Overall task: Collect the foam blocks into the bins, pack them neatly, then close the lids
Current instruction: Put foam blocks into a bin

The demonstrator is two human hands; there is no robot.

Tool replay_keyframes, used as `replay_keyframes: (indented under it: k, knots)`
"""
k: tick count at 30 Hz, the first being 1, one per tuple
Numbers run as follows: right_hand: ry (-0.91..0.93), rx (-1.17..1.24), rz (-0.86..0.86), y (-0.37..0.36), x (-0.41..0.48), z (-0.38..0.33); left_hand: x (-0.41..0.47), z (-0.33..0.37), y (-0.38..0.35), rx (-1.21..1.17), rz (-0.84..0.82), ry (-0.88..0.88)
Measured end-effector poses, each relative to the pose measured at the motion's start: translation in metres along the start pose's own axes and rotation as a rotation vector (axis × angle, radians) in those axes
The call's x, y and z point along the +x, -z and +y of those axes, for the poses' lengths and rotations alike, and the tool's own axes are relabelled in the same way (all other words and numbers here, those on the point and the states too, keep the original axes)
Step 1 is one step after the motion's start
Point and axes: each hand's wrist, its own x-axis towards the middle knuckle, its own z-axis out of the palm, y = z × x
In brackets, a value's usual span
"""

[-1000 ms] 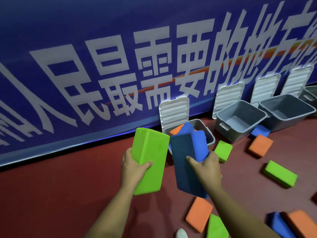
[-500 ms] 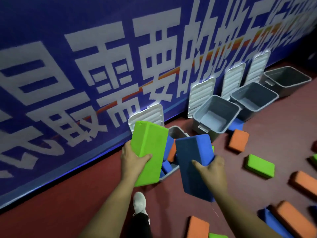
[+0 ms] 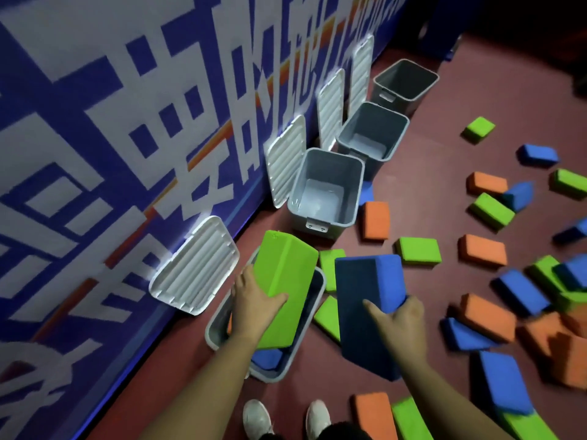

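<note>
Head view: the left hand (image 3: 254, 304) grasps a green foam block (image 3: 282, 290), thumb across its front face, and holds it tilted above the nearest grey bin (image 3: 210, 335). This bin stands on the red floor (image 3: 444, 100) beside a blue banner wall (image 3: 127, 122). A blue block (image 3: 268, 358) already lies inside it, partly hidden by the green one. The right hand (image 3: 400, 319) grips a dark blue foam block (image 3: 365, 312) by its upper corner, held in the air just right of the bin. The bin's white ribbed lid (image 3: 193, 265) leans against the wall next to it. Three more open grey bins line up farther along the wall, the closest (image 3: 330, 151) with a lid propped beside it. Green, orange and blue blocks lie scattered over the floor to the right, among them an orange block (image 3: 376, 220) near that bin and a green block (image 3: 419, 250) close by. Two white shoes (image 3: 257, 414) show at the bottom edge.
</note>
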Motion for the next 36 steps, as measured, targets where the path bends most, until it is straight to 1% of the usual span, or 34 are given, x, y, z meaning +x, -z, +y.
replay_keyframes:
  k: [2, 5, 11, 17, 19, 22, 25, 29, 32, 34, 36]
  knots:
    - [-0.017, -0.041, -0.007, -0.022, 0.022, -0.003, 0.025, -0.007, -0.029, 0.021, -0.034, 0.037]
    - [-0.027, -0.090, -0.044, -0.069, 0.062, 0.001, 0.063, -0.028, -0.079, 0.048, -0.060, 0.158]
    - [-0.015, -0.149, -0.201, -0.195, 0.152, 0.023, 0.130, -0.102, -0.187, 0.055, -0.045, 0.394]
    - [0.032, -0.210, -0.345, -0.324, 0.230, 0.067, 0.186, -0.181, -0.270, 0.155, 0.096, 0.411]
    - [0.042, -0.224, -0.394, -0.362, 0.245, 0.079, 0.198, -0.208, -0.287, 0.227, 0.145, 0.382]
    - [0.081, -0.217, -0.456, -0.408, 0.256, 0.093, 0.210, -0.238, -0.305, 0.313, 0.142, 0.299]
    - [0.120, -0.204, -0.459, -0.441, 0.261, 0.094, 0.217, -0.252, -0.318, 0.366, 0.155, 0.252]
    - [0.136, -0.116, -0.534, -0.469, 0.260, 0.087, 0.221, -0.260, -0.329, 0.367, 0.153, 0.306]
    - [0.145, -0.094, -0.596, -0.476, 0.266, 0.092, 0.221, -0.260, -0.333, 0.371, 0.131, 0.318]
    - [0.069, -0.040, -0.670, -0.471, 0.271, 0.093, 0.216, -0.259, -0.330, 0.298, 0.095, 0.328]
    - [0.006, 0.008, -0.734, -0.461, 0.273, 0.099, 0.209, -0.254, -0.325, 0.163, 0.019, 0.325]
